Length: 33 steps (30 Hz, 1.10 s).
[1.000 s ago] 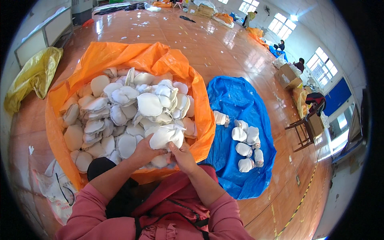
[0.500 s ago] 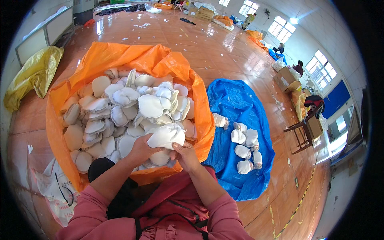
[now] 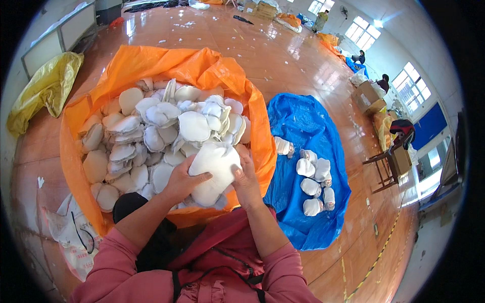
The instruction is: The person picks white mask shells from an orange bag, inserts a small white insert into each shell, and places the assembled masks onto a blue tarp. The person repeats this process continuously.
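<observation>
Between both hands I hold a white rounded padded piece (image 3: pixel 215 169), soft-looking and broad, with its pale face turned up. My left hand (image 3: pixel 182 183) grips its left edge, the thumb lying on top. At the right edge my right hand (image 3: pixel 246 183) closes on it, thumb also on top. It hangs over the near side of a big orange sack (image 3: pixel 81 194) with rolled-open sides. Loose stacks of similar white and cream pads (image 3: pixel 164 113) fill that sack. Whether I hold one pad or several layers, I cannot tell.
A blue sheet (image 3: pixel 288 222) lies right of the sack, with several bundled white rolls (image 3: pixel 310 188) on it. A yellow sack (image 3: pixel 43 96) and a white bag (image 3: pixel 76 232) are at the left. Far right stand a chair (image 3: pixel 386 164) and a cardboard box (image 3: pixel 368 97); people sit farther off.
The white piece was bent over and is now spread flatter and tilted up between my hands. My right hand has moved up along its edge. The view has shifted slightly.
</observation>
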Each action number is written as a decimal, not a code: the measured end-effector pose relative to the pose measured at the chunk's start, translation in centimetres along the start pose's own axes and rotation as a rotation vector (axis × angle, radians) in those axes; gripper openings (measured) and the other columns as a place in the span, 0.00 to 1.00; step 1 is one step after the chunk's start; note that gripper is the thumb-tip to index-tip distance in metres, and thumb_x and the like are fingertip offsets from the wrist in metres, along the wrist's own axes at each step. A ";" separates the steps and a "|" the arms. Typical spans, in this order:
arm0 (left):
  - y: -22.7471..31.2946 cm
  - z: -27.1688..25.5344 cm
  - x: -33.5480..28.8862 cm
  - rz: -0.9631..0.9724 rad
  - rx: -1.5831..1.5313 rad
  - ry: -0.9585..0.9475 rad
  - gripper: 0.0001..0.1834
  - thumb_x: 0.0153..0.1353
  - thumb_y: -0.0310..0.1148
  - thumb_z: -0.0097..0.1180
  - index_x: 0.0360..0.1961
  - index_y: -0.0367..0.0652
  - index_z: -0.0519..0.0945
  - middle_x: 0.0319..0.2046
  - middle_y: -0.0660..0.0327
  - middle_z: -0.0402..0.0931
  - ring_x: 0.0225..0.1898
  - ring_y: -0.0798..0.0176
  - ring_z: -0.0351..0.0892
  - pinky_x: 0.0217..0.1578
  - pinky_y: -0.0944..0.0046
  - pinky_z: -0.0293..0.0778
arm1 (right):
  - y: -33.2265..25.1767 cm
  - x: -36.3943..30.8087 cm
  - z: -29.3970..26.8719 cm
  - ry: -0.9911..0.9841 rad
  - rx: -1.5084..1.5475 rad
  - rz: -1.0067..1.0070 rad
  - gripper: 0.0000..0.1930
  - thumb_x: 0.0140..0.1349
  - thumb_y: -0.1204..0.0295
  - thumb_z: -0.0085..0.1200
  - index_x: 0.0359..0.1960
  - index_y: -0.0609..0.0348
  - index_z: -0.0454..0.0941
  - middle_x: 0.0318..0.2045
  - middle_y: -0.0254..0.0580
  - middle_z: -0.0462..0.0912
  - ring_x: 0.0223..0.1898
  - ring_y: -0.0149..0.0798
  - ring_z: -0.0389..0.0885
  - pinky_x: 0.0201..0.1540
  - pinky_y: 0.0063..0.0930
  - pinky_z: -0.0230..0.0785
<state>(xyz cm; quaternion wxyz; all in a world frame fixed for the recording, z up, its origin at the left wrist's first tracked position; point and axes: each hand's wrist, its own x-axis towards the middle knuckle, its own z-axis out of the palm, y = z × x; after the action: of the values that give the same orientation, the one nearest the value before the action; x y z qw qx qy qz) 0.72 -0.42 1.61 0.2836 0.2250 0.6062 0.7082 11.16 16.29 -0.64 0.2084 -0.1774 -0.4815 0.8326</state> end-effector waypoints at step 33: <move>-1.5 0.3 0.5 -0.183 -0.104 0.010 0.21 0.60 0.39 0.64 0.50 0.38 0.78 0.41 0.60 0.81 0.39 0.65 0.80 0.41 0.63 0.76 | 1.1 -0.5 0.7 -0.146 -0.720 0.002 0.30 0.59 0.56 0.65 0.55 0.65 0.73 0.41 0.44 0.83 0.41 0.33 0.80 0.42 0.28 0.74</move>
<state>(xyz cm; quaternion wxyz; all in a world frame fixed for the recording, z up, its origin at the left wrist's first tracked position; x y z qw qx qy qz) 0.76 0.27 0.15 0.3554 0.1501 0.5879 0.7110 11.04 15.07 -1.27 0.0972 -0.1800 -0.7571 0.6205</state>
